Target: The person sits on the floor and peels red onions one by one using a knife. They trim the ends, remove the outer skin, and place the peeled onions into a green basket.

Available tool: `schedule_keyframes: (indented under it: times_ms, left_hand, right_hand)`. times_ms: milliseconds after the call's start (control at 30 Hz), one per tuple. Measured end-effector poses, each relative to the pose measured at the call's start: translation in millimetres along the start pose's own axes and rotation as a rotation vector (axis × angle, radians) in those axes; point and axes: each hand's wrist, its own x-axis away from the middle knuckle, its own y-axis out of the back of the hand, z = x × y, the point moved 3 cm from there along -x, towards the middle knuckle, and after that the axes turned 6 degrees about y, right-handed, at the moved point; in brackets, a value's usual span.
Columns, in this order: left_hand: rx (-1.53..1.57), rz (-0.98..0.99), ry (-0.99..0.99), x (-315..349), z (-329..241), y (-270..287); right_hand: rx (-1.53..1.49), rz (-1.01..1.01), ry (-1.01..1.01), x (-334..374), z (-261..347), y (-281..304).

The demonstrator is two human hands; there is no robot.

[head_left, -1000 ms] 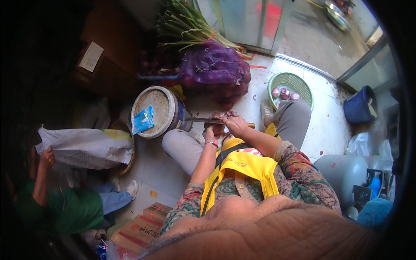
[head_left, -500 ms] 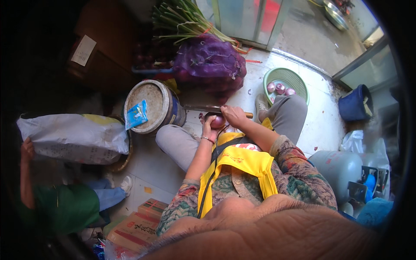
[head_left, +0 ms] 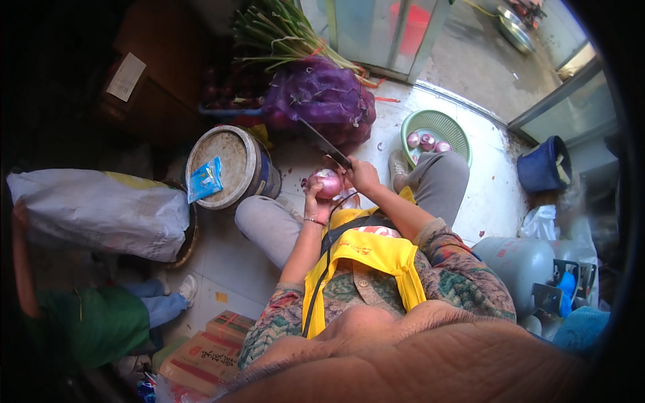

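Observation:
A shiny purple onion rests in my left hand, whose fingers wrap round it from the left and below. My right hand grips a long knife by its handle, close to the onion's right side. The blade points up and to the left, away from me, and is clear of the onion. Loose peel hangs between the onion and my right fingers. Several purple onions lie in a green plastic basket beyond my right knee.
A lidded bucket carrying a blue packet stands by my left knee. Ahead lies a purple mesh sack under long green stalks. At left a person in green holds a white sack. Gas cylinders stand at right.
The knife has swung from lying nearly level across the onion to pointing up and left. My left hand has turned the onion so more of it shows. The white sack has shifted left.

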Motion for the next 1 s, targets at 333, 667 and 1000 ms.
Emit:
schedule_keyframes:
  times_ms: [333, 667, 1000]
  left_hand:
    - [0.075, -0.09, -0.127, 8, -14, -7]
    - [0.3, 0.007, 0.086, 7, 5, -39]
    - [-0.305, -0.033, 0.117, 7, -9, -27]
  right_hand:
    - [0.014, -0.202, 0.02, 2, -22, 22]
    - [0.051, -0.023, 0.105, 17, 6, 11]
    - [0.187, 0.073, 0.209, 14, 10, 9]
